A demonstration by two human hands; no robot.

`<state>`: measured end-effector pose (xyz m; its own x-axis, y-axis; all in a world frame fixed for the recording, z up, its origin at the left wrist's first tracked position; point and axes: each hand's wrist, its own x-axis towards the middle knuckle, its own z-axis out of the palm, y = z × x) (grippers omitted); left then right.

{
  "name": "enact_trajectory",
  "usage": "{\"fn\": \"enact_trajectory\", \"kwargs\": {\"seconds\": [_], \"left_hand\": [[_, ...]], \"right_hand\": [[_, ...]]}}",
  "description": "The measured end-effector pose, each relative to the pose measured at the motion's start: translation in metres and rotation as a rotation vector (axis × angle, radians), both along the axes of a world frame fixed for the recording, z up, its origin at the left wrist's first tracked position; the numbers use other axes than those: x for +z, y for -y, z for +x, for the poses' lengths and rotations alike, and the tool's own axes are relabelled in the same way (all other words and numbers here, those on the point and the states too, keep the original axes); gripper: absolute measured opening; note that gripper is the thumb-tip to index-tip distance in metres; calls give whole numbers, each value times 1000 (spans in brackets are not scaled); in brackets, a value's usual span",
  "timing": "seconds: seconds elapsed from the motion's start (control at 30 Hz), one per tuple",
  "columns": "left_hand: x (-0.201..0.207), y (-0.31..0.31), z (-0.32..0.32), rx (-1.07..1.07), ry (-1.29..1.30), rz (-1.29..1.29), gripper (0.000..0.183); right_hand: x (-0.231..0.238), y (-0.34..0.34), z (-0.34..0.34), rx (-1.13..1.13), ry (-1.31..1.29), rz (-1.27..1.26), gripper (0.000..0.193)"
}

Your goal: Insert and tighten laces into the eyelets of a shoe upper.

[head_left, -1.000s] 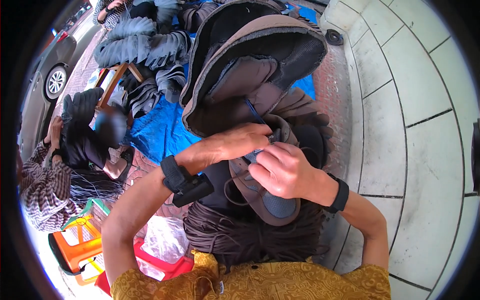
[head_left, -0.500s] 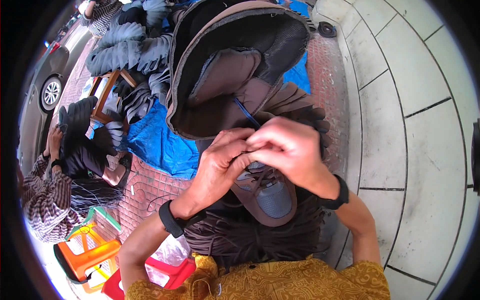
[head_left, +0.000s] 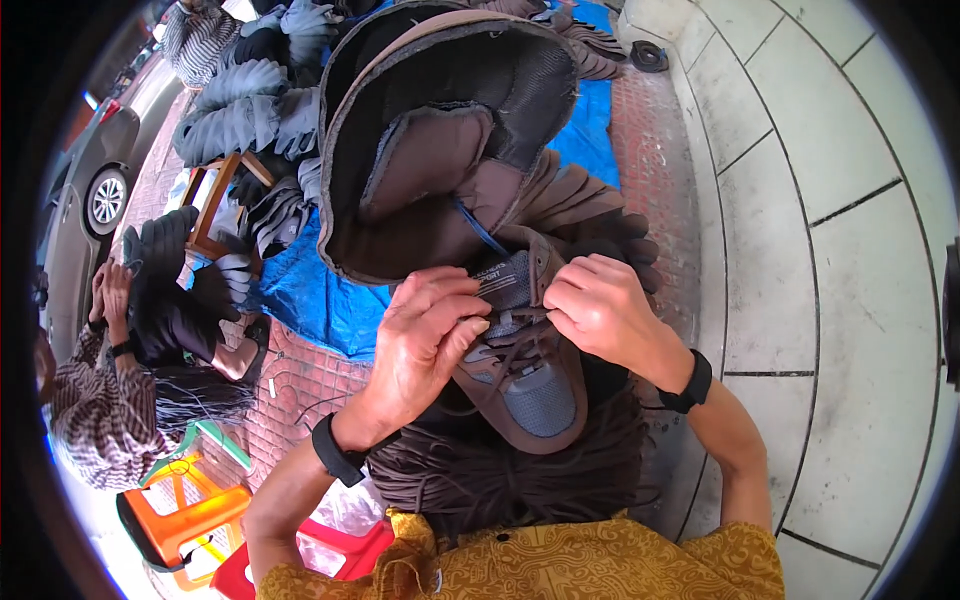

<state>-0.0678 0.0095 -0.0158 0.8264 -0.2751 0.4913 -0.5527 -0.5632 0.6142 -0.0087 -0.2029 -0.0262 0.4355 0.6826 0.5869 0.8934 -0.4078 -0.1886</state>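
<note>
A brown shoe [head_left: 487,400] with a grey-blue mesh toe lies in front of me, toe toward me, its grey tongue [head_left: 505,283] showing. A dark brown shoelace [head_left: 522,362] crosses the lower part of its opening. At the shoe's right eyelet edge, my right hand [head_left: 612,308] is closed in a pinch on the lace. My left hand [head_left: 425,345] is closed at the left eyelet edge, thumb against fingers; what it pinches is hidden. Under the shoe, a thick bundle of brown laces [head_left: 500,470] lies across my lap.
Beyond the shoe rises a large brown-and-black, bucket-like fabric container [head_left: 345,235] with a blue cord [head_left: 478,225]. Brown shoe uppers [head_left: 590,205] fan out beside it. At left, a person [head_left: 110,400] handles grey uppers near an orange stool [head_left: 195,515]. A tiled wall [head_left: 790,300] stands at right.
My hands have parted from above the tongue, the right one moving right and the left one slightly left and down. The tongue now shows between them. The fabric container appears farther left.
</note>
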Motion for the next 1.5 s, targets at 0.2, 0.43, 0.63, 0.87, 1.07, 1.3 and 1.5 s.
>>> {"fn": "enact_trajectory", "kwargs": {"seconds": [0.2,0.43,0.63,0.87,1.07,1.3,1.5], "left_hand": [[7,1,-2,21,28,-7,15],[4,-5,-17,154,-255,-237,7],[-1,-40,-50,291,-265,-702,13],[4,-103,-84,501,-141,-1055,21],[6,-181,-96,496,19,-1113,24],[-30,-229,-106,386,-88,-1339,20],[-25,-241,-107,475,-94,-1210,22]], "right_hand": [[7,5,9,86,10,-24,13],[20,5,20,75,144,-74,10],[19,13,32,50,222,-95,12],[38,51,60,-77,232,-96,8],[46,81,75,-202,226,-207,9],[42,134,95,-401,156,-254,4],[30,142,109,-400,124,-217,3]]}}
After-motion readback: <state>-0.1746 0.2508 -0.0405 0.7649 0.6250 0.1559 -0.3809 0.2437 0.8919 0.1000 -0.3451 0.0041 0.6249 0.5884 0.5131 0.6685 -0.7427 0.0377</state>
